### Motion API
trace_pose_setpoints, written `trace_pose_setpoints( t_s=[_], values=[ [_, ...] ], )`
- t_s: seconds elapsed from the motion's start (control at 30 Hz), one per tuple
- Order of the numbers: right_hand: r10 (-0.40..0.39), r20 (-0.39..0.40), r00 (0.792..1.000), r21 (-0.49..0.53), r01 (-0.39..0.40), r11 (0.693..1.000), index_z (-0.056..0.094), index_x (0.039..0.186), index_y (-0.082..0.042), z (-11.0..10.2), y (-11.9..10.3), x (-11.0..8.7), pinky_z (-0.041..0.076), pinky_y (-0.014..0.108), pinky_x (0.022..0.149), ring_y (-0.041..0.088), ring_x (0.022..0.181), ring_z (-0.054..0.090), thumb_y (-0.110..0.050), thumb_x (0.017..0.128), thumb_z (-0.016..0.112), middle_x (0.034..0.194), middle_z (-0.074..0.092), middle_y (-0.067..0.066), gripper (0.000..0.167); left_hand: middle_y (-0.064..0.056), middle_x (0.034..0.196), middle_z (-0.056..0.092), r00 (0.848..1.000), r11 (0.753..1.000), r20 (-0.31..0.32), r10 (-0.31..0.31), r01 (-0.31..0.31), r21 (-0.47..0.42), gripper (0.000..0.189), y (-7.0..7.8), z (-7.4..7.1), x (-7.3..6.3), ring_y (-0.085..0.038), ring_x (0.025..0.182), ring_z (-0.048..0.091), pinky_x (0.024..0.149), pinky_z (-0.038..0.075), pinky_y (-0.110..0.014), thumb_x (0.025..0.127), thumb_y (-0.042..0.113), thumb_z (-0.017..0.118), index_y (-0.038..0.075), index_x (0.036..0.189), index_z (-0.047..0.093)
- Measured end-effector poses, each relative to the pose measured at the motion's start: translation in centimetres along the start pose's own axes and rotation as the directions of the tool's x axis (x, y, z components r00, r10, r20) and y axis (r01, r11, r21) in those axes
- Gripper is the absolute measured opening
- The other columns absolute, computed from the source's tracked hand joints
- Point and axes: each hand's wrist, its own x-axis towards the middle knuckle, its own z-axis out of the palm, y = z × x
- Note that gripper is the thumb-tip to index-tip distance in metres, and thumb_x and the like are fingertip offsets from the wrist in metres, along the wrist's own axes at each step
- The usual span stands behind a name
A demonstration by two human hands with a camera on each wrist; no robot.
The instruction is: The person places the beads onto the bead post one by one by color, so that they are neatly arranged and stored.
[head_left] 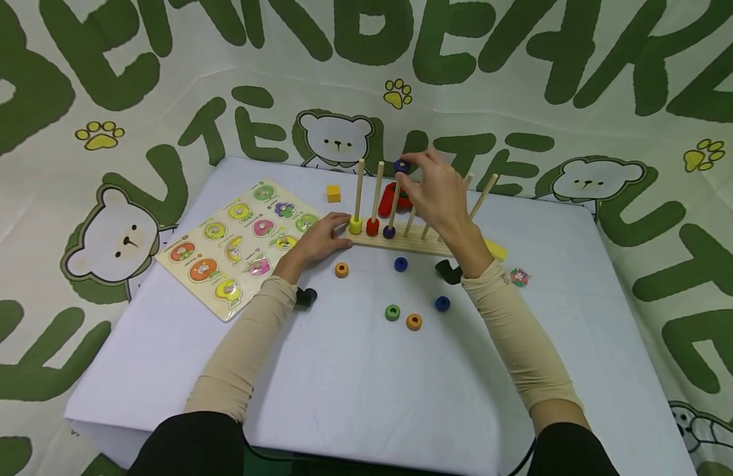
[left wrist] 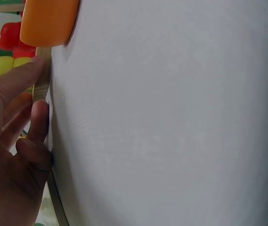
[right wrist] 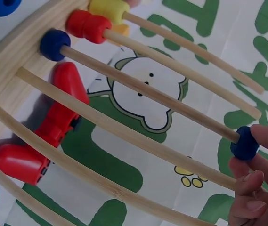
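My right hand [head_left: 440, 192] pinches a dark blue bead [right wrist: 245, 143] between thumb and fingers at the tip of the third peg [right wrist: 152, 96]. A wooden peg rack [head_left: 411, 244] stands on the table; my left hand [head_left: 321, 241] grips its left end, the thumb and fingers on either side of the edge. Yellow beads [head_left: 356, 225] sit at the bottom of the first peg, red beads [head_left: 372, 227] on the second, and one dark blue bead [head_left: 389, 232] on the third. The other pegs carry no beads.
Loose on the cloth in front lie orange beads [head_left: 341, 270], blue beads [head_left: 442, 304] and a green bead [head_left: 393, 313]. A fruit puzzle board [head_left: 223, 244] is at left, a yellow cube [head_left: 333, 193] and a red toy [head_left: 396, 200] behind. Black pieces [head_left: 448, 272] lie near both forearms.
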Motion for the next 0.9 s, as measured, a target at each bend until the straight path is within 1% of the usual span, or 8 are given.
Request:
trace_pose_setpoints(
  t_s=[0.2,0.43,0.5,0.57,0.63,0.7,0.8,0.9],
  values=[
    [0.000,0.005,1.000,-0.028,0.000,1.000,0.072,0.136,-0.004,0.3,0.4,-0.4,0.040,0.036,0.060,0.027,0.071,0.053,-0.029,0.102,0.074,0.120,0.070,0.013,0.042,-0.011,0.169,0.040,1.000,1.000,0.002,-0.004,0.004,-0.007,0.068,0.0,0.3,-0.1,-0.025,0.102,0.056,0.089,0.046,-0.037,0.103,0.023,0.073,0.006,0.163,0.045],
    [-0.129,-0.101,0.986,-0.001,0.129,0.992,0.072,0.131,-0.002,-0.2,0.8,-3.2,0.039,0.036,0.054,0.024,0.063,0.051,-0.028,0.103,0.074,0.122,0.070,0.017,0.038,-0.011,0.168,0.041,1.000,1.000,0.010,-0.011,0.011,0.003,0.068,0.2,0.4,-0.2,-0.025,0.101,0.056,0.087,0.046,-0.037,0.103,0.023,0.073,0.007,0.163,0.045],
    [-0.150,-0.033,0.988,0.000,0.150,0.989,0.074,0.125,-0.002,-0.4,0.8,-5.0,0.042,0.036,0.053,0.026,0.063,0.054,-0.026,0.102,0.075,0.115,0.071,0.017,0.033,-0.011,0.169,0.041,1.000,1.000,0.015,-0.007,0.006,0.010,0.068,0.3,0.4,0.0,-0.025,0.101,0.056,0.088,0.047,-0.038,0.104,0.024,0.073,0.007,0.163,0.044],
    [-0.138,0.117,0.983,-0.013,0.141,0.990,0.076,0.120,-0.004,-0.4,0.8,-7.2,0.049,0.036,0.057,0.026,0.071,0.062,-0.025,0.101,0.077,0.110,0.073,0.014,0.029,-0.012,0.169,0.040,1.000,1.000,0.019,0.000,0.000,0.015,0.068,0.5,0.4,0.1,-0.025,0.102,0.056,0.090,0.047,-0.038,0.104,0.024,0.073,0.007,0.163,0.044],
    [-0.100,0.312,0.945,-0.029,0.115,0.993,0.077,0.118,-0.006,0.0,1.0,-9.5,0.055,0.036,0.063,0.027,0.080,0.069,-0.027,0.099,0.079,0.108,0.075,0.011,0.029,-0.012,0.169,0.040,1.000,1.000,0.022,0.004,-0.005,0.021,0.068,0.6,0.4,0.2,-0.026,0.104,0.057,0.092,0.047,-0.040,0.104,0.024,0.072,0.006,0.163,0.044],
    [-0.055,0.482,0.875,-0.059,0.095,0.994,0.077,0.120,-0.008,0.7,1.3,-11.8,0.058,0.036,0.071,0.025,0.089,0.071,-0.031,0.097,0.081,0.111,0.075,0.008,0.032,-0.012,0.169,0.040,1.000,1.000,0.022,0.003,-0.003,0.026,0.068,0.6,0.4,0.3,-0.027,0.106,0.057,0.093,0.048,-0.041,0.104,0.024,0.072,0.007,0.163,0.044],
    [-0.034,0.611,0.791,-0.072,0.099,0.993,0.077,0.121,-0.010,2.2,1.7,-14.7,0.058,0.036,0.075,0.019,0.092,0.069,-0.033,0.093,0.085,0.112,0.074,0.006,0.037,-0.012,0.169,0.039,1.000,0.999,0.017,-0.001,0.001,0.032,0.068,0.5,0.2,0.3,-0.028,0.108,0.058,0.096,0.049,-0.042,0.104,0.023,0.073,0.006,0.163,0.044],
    [-0.068,0.626,0.776,-0.041,0.120,0.992,0.077,0.119,-0.011,3.6,1.9,-16.5,0.058,0.035,0.078,0.016,0.092,0.066,-0.029,0.089,0.088,0.107,0.072,0.003,0.036,-0.012,0.169,0.039,1.000,0.999,0.008,-0.009,0.008,0.033,0.068,0.2,0.0,0.2,-0.028,0.109,0.057,0.097,0.048,-0.043,0.104,0.023,0.073,0.005,0.163,0.044]
  ],
)
